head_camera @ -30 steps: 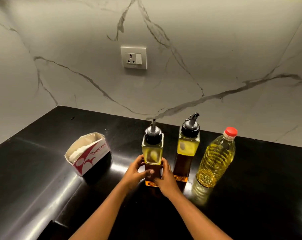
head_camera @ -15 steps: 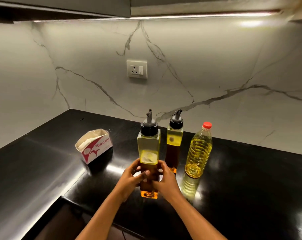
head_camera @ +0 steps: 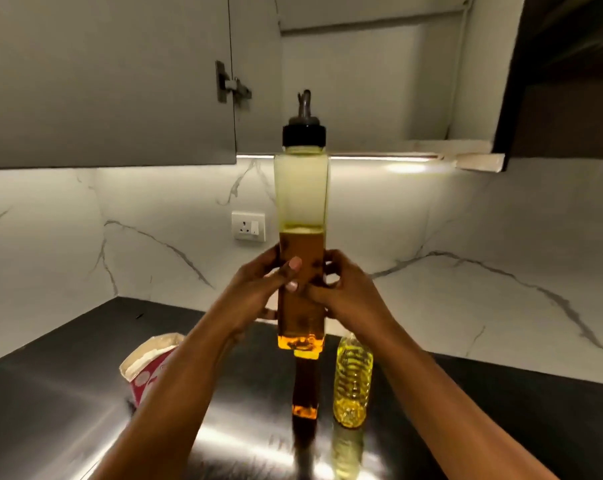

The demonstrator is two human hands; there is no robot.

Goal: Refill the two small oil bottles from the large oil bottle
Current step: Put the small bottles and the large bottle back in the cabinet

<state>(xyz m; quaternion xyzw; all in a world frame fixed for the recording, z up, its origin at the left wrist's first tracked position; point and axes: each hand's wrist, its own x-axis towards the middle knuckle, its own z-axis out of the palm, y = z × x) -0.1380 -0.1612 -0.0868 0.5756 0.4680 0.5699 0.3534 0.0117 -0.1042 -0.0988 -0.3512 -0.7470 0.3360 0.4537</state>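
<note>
1. Head view: holding the small oil bottle (head_camera: 302,202) upright, up off the counter (head_camera: 501,410), with left hand (head_camera: 255,292) and right hand (head_camera: 352,299) both curled round its lower half.
2. Below, near the counter's middle: second small bottle (head_camera: 305,386), partly hidden, seemingly just beside the large oil bottle (head_camera: 352,382).

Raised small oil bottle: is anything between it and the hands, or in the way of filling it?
Nothing separates them: the left hand and right hand both grip the small oil bottle. Its black pourer cap is still on, closing the mouth.
</note>
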